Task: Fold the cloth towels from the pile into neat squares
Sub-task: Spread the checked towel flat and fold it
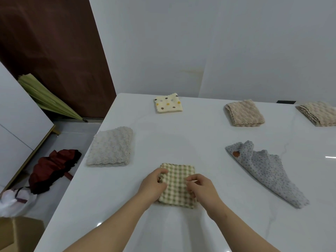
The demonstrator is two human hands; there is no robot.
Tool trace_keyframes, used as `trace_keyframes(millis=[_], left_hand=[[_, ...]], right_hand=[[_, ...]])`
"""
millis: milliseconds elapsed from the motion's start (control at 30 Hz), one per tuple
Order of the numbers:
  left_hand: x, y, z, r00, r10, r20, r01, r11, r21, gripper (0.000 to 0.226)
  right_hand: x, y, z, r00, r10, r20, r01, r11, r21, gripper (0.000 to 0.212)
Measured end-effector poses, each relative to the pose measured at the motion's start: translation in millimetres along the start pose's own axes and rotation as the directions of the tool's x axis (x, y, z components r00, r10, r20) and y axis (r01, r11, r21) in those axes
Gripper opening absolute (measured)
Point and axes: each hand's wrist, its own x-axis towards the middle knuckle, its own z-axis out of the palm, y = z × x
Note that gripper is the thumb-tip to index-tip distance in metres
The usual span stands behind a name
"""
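Both hands meet on a green checked towel [177, 187], which lies folded into a small, nearly square shape on the white table [181, 142] directly in front of the person. The left hand [154, 184] grips the towel's left edge, thumb on top and fingers curled around the fold. The right hand [201, 188] sits on the towel's right side, with fingers curled and thumb and forefinger pinching the cloth near its middle.

Just left of the left hand and a little farther away lies a fluffy white towel [111, 147], folded. Well beyond both hands, near the far edge of the table, is a small cream towel with coloured dots [168, 103], also folded. To the right of the right hand a grey dotted towel [267, 170] lies loose and rumpled, not folded square. Beyond it are a folded beige towel [244, 113] and, farther right at the edge of view, a second beige towel [318, 113]. On the floor left of the table lie a green umbrella [49, 99] and a dark red bundle [52, 170].
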Motion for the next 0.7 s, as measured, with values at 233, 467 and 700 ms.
trace_keyframes(millis=[233, 467, 700], left_hand=[[2.2, -2.3, -0.6, 0.994, 0.081, -0.069, -0.052, 0.935, 0.351, 0.047], [5.0, -0.7, 5.6, 0.995, -0.047, -0.084, 0.080, 0.882, 0.463, 0.056], [6.0, -1.8, 3.5, 0.996, -0.077, -0.034, 0.084, 0.897, 0.434, 0.022]], right_hand=[[4.5, 7.9, -1.3, 0.998, -0.025, -0.055, 0.013, 0.978, -0.207, 0.017], [8.8, 14.8, 2.4, 0.997, -0.043, -0.059, 0.023, 0.948, -0.318, 0.051], [8.8, 19.8, 5.4, 0.993, 0.018, -0.118, -0.055, 0.946, -0.320, 0.010]])
